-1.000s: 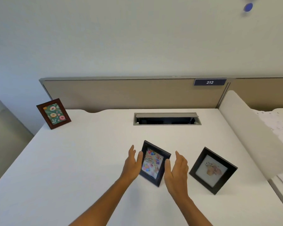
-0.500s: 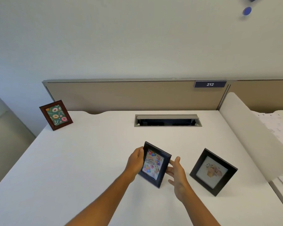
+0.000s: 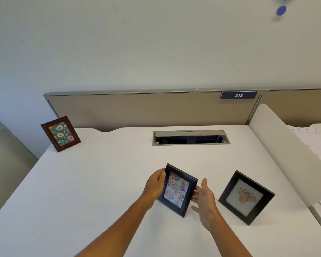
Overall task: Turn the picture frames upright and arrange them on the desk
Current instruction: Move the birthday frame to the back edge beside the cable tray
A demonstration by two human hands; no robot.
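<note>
left hand [image 3: 154,184]: fingers curled on birthday frame's [image 3: 177,190] left edge | right hand [image 3: 204,198]: spread loosely, fingertips at its right edge | frame: upright, tilted, mid counter [image 3: 100,182]; both forearms reach forward

body: two bare forearms | hands [image 3: 182,193]: bare, no rings | sleeves: none visible

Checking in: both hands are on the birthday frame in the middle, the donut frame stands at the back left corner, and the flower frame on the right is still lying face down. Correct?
Not quite. The head view shows the flower frame standing upright on the desk, picture facing the camera, not face down. The rest holds: left hand and right hand flank the birthday frame, and the donut frame stands at the back left corner.
</note>
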